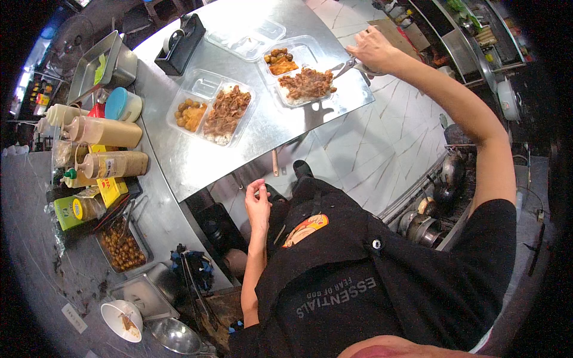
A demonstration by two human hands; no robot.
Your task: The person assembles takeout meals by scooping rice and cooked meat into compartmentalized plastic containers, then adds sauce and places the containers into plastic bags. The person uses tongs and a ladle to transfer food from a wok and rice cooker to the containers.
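My right hand (371,51) grips a two-armed metal utensil (347,68), either tongs or scissors. Its tips are at the edge of the meat over rice (309,84) in the right-hand clear plastic container (293,102). Small round brown pieces and orange-brown food fill that container's smaller compartment. To its left on the steel table (179,156) stands another divided container (244,127) with similar food. A clear lid or tray (250,49) lies behind them. My left hand (258,206) hangs before the table edge, fingers loosely curled with nothing in them.
A black tape dispenser (179,49) stands at the table's back left. Squeeze bottles (107,132), a blue-lidded tub (125,105) and a steel pan (121,67) line the left side. Below them are a tray of round brown food (123,248), black tongs (192,277) and a white bowl (121,320).
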